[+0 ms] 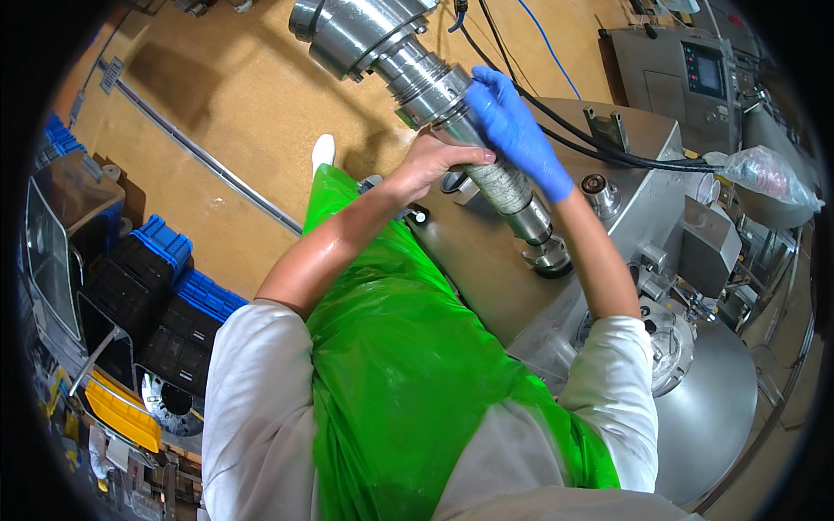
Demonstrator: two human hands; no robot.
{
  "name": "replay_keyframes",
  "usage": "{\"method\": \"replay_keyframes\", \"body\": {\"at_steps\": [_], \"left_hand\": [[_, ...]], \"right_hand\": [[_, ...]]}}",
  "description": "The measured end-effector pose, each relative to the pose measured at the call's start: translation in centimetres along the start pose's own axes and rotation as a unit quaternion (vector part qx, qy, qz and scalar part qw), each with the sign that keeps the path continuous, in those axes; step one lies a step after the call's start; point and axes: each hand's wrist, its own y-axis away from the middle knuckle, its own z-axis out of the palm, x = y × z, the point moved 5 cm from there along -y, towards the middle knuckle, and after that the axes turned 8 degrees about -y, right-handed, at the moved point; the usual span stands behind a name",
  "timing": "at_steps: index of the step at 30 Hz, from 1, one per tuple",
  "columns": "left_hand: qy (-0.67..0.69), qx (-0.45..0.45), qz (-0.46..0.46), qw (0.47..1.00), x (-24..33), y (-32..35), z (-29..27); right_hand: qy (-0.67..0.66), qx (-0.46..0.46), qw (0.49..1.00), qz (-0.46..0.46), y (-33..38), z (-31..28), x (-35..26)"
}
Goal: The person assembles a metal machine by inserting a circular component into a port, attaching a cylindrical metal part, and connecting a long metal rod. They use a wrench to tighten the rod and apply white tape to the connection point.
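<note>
A steel tube assembly (459, 128) slants from the top middle down to the right, above a metal machine top. A ribbed whitish sleeve (502, 187) covers part of its lower length. My bare left hand (439, 162) closes around the tube from the left, its thumb lying across the top near the sleeve's upper end. In a blue glove, my right hand (519, 130) rests against the tube's right side, fingers stretched out and its thumb hidden. Below the sleeve, the tube's lower end meets a round metal fitting (547, 256).
The steel machine housing (486, 243) stands before me on the right. Black cables (573, 139) run across it toward a clear plastic bag (769, 178). A control panel (705, 69) is at the far right. Black and blue crates (161, 243) stand at left, beyond a floor drain (204, 156).
</note>
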Motion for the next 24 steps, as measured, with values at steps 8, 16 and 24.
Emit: {"method": "replay_keyframes", "body": {"at_steps": [8, 16, 24], "left_hand": [[-0.024, -0.015, -0.010, 1.000, 0.0, 0.4, 1.1], [0.026, -0.071, -0.007, 0.997, 0.7, 0.8, 0.2], [0.193, -0.114, 0.064, 0.972, -0.4, 3.3, -6.8]], "right_hand": [[-0.227, -0.160, 0.942, 0.186, -2.8, 0.2, 5.8], [0.122, -0.043, 0.991, -0.016, -0.2, 0.3, -2.4], [-0.250, -0.230, 0.904, 0.261, -3.2, 0.0, 5.9]]}}
